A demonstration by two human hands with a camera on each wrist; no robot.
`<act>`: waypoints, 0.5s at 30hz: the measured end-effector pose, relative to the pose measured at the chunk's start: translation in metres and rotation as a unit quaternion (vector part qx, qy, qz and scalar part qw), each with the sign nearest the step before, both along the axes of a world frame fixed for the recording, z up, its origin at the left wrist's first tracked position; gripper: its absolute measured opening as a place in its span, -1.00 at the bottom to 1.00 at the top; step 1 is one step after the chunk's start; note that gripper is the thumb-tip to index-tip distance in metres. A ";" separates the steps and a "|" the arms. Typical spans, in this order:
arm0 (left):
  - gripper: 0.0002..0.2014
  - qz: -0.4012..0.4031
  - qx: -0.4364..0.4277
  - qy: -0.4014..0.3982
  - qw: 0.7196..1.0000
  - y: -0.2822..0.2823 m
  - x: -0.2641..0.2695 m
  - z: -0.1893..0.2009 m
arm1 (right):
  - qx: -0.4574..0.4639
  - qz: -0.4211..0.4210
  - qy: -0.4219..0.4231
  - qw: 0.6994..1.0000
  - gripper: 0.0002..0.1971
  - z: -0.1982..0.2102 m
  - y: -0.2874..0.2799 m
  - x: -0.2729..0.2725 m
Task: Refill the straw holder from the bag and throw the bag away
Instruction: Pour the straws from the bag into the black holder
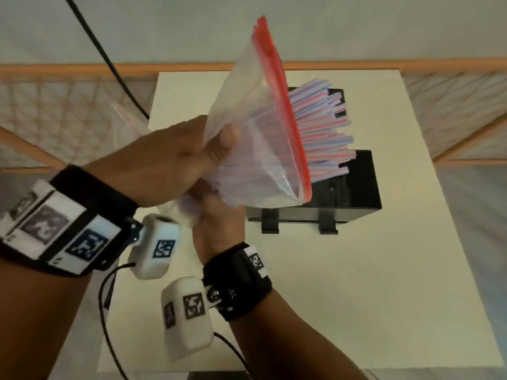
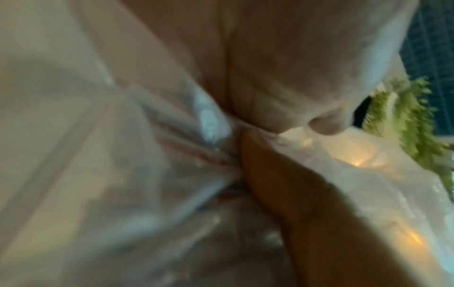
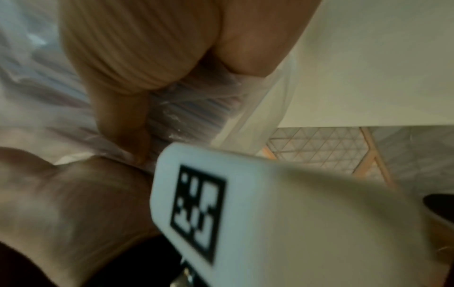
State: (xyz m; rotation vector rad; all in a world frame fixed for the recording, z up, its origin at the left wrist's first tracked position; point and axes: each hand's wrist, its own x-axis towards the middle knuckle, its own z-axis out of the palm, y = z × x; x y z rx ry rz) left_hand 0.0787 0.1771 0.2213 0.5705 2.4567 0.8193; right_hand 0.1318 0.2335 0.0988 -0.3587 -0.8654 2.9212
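A clear zip bag with a red seal strip is held tilted above the white table, its open mouth facing right. Red, white and blue striped straws stick out of that mouth over the black straw holder. My left hand grips the bag's bunched middle from above, thumb on the plastic. Under it, my right hand grips the bag's bottom end. In the left wrist view my fingers press into blurred crumpled plastic. The right wrist view shows fingers wrapped on the bag.
The holder stands on a small white table near its back right. A black cable crosses the upper left. Netting with an orange wooden frame lies behind and on both sides. A green leafy thing shows in the left wrist view.
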 end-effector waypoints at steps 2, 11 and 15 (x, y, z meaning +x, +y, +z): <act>-0.20 -0.007 -0.069 0.022 0.997 0.022 -0.013 0.000 | -0.051 -0.020 -0.008 0.998 -0.54 0.003 0.008 -0.006; -0.24 -0.112 -0.265 0.012 0.958 0.110 -0.053 -0.021 | -0.196 0.048 -0.121 0.972 -0.11 -0.007 0.032 -0.022; -0.21 -0.122 -0.306 -0.003 0.944 0.134 -0.059 -0.031 | -0.243 0.103 -0.134 0.955 0.04 -0.006 0.052 -0.019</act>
